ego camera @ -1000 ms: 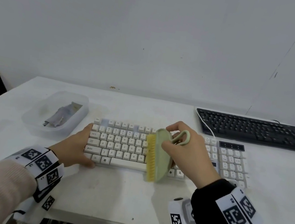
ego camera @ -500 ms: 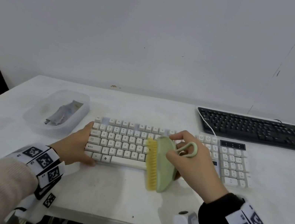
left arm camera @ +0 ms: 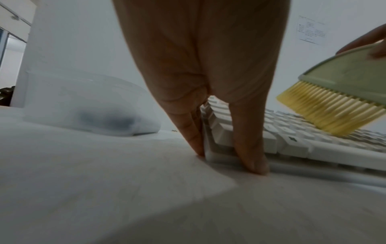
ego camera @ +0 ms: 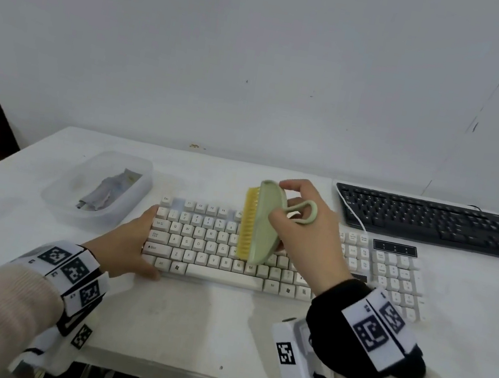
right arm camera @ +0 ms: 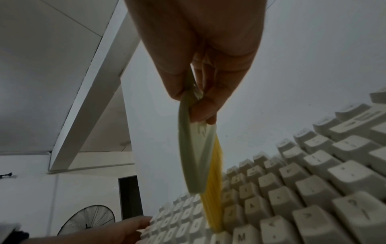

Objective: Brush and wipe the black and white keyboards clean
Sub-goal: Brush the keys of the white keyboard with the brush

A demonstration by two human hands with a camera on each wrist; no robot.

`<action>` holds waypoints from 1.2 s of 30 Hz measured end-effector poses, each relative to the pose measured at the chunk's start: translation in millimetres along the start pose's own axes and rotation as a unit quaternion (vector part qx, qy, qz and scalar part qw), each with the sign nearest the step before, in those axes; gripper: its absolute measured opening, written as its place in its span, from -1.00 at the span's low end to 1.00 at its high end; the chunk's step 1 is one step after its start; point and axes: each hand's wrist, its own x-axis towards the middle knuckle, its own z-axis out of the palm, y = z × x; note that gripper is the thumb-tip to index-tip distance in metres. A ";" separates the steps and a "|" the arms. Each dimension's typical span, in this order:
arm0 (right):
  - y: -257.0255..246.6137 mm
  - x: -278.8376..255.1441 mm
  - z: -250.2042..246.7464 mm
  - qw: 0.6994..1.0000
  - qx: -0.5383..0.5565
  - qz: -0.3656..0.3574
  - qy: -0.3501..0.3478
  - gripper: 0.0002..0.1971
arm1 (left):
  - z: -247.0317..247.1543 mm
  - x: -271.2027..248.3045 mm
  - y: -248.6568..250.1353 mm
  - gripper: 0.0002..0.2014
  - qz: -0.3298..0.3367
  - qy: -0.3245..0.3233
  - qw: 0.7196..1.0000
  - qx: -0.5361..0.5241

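Since the earlier frames the pale green plastic brush with yellow bristles [ego camera: 260,222] has travelled from the near edge of the white full-size keyboard [ego camera: 219,243] toward its far rows, and the right hand [ego camera: 304,231] carrying it has moved away from the body. The left hand [ego camera: 128,246] has kept its place at the keyboard's left end.

Right hand: fingers and thumb are curled round the brush's back and pinch it near its looped handle. The brush stands on edge, bristles facing left. In the right wrist view the bristle tips [right arm camera: 215,198] reach the keycaps around the middle of the board.

Left hand: fingers lie fairly straight along the left side of the white keyboard, thumb at its near left corner. The left wrist view shows a fingertip [left arm camera: 196,142] and the thumb [left arm camera: 250,148] pressed against the keyboard's edge at table level, bracing it rather than wrapping it.

The white keyboard lies flat at the centre of the white table [ego camera: 202,323], parallel to the near edge. The black full-size keyboard [ego camera: 440,224] lies at the far right, beyond the white one's number pad and just apart from it; a white cable [ego camera: 355,218] runs between them.

A clear plastic container [ego camera: 96,189] sits at the left, holding a crumpled grey cloth [ego camera: 109,191].
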 end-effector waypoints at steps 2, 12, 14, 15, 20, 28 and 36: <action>0.5 -2.5 2.9 1.000 -0.018 0.002 -0.010 -0.73 | 0.3 0.2 0.1 0.04 0.002 0.000 1.000 0.001; -3.7 -11.2 0.2 0.999 -0.035 0.012 -0.018 -0.74 | 0.2 0.9 -0.8 0.04 0.005 -0.004 1.000 -0.016; -5.5 -8.3 2.7 1.000 -0.030 0.002 0.001 -0.72 | 0.2 1.4 -0.3 0.01 0.003 -0.001 1.000 -0.016; -5.6 -7.7 3.8 0.999 -0.037 0.000 0.001 -0.72 | 0.0 1.6 -0.5 0.01 0.001 -0.001 1.000 -0.017; 0.0 -14.9 5.4 0.995 -0.091 0.026 -0.042 -0.78 | -0.6 1.5 -0.5 0.00 0.002 -0.004 1.000 -0.016; -4.1 -13.4 10.4 0.999 -0.045 0.006 0.017 -0.71 | -1.0 1.7 -3.0 -0.02 0.018 -0.001 1.000 -0.009; 4.5 -41.0 4.1 0.994 -0.077 0.040 -0.067 -0.75 | -1.2 5.1 -8.9 0.01 0.019 -0.001 1.000 0.005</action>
